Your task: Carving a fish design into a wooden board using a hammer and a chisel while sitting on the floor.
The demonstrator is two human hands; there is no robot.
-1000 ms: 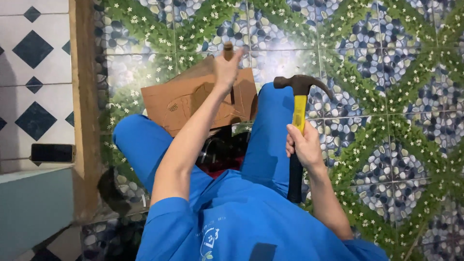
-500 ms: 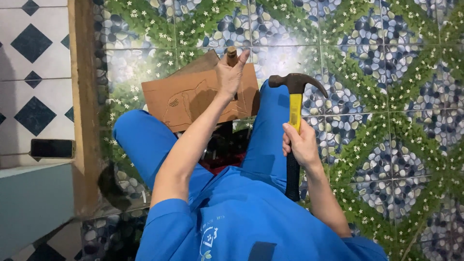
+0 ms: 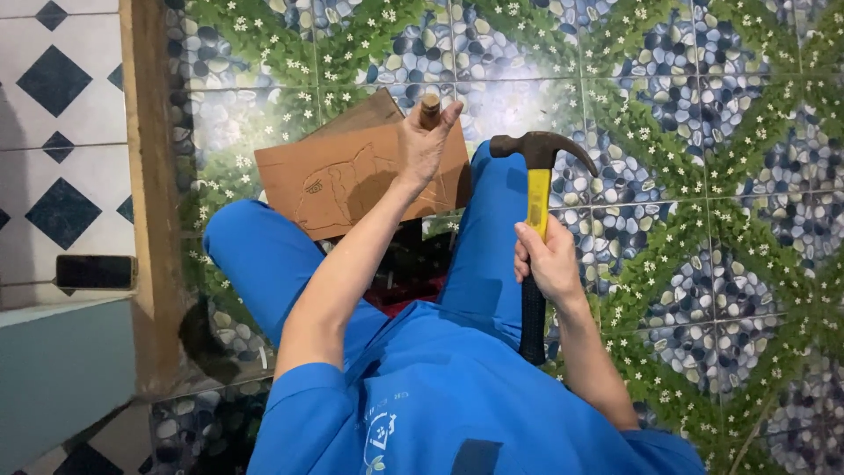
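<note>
My left hand [image 3: 425, 145] grips a short wooden-handled chisel [image 3: 430, 110], held upright against a brown wooden board [image 3: 338, 180] that carries an outlined animal drawing. The board rests on the floor between my knees. My right hand [image 3: 547, 259] holds a claw hammer [image 3: 538, 189] by its yellow and black handle. Its dark head is raised to the right of the chisel, apart from it. I sit on the floor in blue trousers and a blue shirt.
The floor is tiled with a blue pebble and green leaf pattern [image 3: 703, 132]. A wooden strip [image 3: 145, 176] runs along the left, with white tiles bearing dark diamonds beyond it. A dark phone [image 3: 95, 272] lies on that side. Dark and red items [image 3: 413, 281] sit between my legs.
The hammer head has stayed raised beside the chisel with only a slight shift. My left hand keeps the chisel on the board.
</note>
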